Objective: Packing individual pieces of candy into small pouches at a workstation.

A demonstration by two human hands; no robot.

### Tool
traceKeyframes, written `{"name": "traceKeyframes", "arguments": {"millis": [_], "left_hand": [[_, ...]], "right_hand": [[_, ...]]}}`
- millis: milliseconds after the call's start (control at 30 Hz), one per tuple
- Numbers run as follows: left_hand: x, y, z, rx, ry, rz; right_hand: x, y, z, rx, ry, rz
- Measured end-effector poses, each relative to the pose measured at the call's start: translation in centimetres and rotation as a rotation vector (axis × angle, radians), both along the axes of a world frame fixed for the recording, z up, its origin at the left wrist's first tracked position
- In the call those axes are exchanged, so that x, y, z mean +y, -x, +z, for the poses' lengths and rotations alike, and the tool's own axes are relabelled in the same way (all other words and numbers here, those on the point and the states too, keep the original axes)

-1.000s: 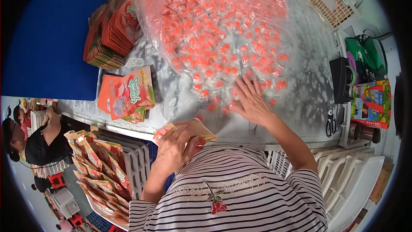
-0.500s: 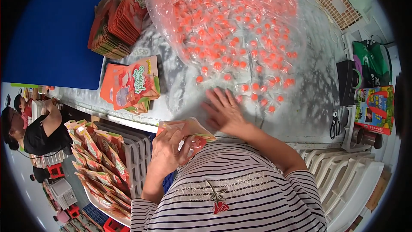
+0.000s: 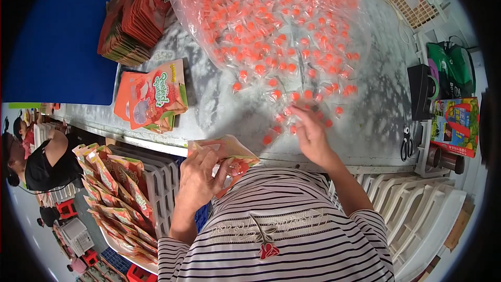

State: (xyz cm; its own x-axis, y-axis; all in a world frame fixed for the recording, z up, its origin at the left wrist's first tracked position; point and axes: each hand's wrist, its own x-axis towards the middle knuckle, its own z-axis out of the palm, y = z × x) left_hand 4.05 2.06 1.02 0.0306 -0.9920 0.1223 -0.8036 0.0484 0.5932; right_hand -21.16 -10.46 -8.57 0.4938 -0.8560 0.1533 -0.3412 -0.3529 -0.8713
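Low in front of my striped shirt, my left hand [image 3: 197,173] is closed around an open printed snack pouch [image 3: 229,147], its mouth tipped toward the table. My right hand [image 3: 314,137] is over the table, index finger stretched out to the small orange-red candies in clear wrappers [image 3: 295,96]. Its fingertips reach the nearest candies, and nothing shows gripped in it; the other fingers are partly hidden. Several loose candies lie around those fingertips, with one wrapped candy [image 3: 267,139] closest to the pouch. Behind them, a large clear plastic bag [image 3: 209,36] spills many more candies.
Flat pouches [image 3: 156,96] lie left on the grey table [image 3: 219,109], below stacked pouches [image 3: 143,21] and a blue board [image 3: 57,36]. Filled pouches [image 3: 117,198] stand in a crate at lower left. Scissors [image 3: 406,143] hang at right above white crates [image 3: 407,214]. A person [image 3: 55,162] sits far left.
My right hand has shifted right, its flat spread fingers now drawn in with the index extended. Some candies have moved nearer the front edge. My left hand keeps holding the pouch.
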Motion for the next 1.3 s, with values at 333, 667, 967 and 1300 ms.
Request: {"name": "traceKeyframes", "arguments": {"millis": [333,667,967,1300], "left_hand": [[0.4,0.4,-0.4,-0.019,0.000,0.007],[0.1,0.4,-0.6,-0.001,-0.019,0.015],[0.2,0.4,-0.6,-0.018,-0.021,0.026],[0.2,0.2,-0.5,-0.002,0.002,0.015]], "right_hand": [[1.4,-1.6,-0.6,0.199,0.213,0.190],[-2.3,1.1,0.3,0.356,0.386,-0.184],[-0.2,1.7,-0.8,0.051,0.155,-0.133],[-1.5,2.5,-0.7,0.110,0.253,0.038]]}}
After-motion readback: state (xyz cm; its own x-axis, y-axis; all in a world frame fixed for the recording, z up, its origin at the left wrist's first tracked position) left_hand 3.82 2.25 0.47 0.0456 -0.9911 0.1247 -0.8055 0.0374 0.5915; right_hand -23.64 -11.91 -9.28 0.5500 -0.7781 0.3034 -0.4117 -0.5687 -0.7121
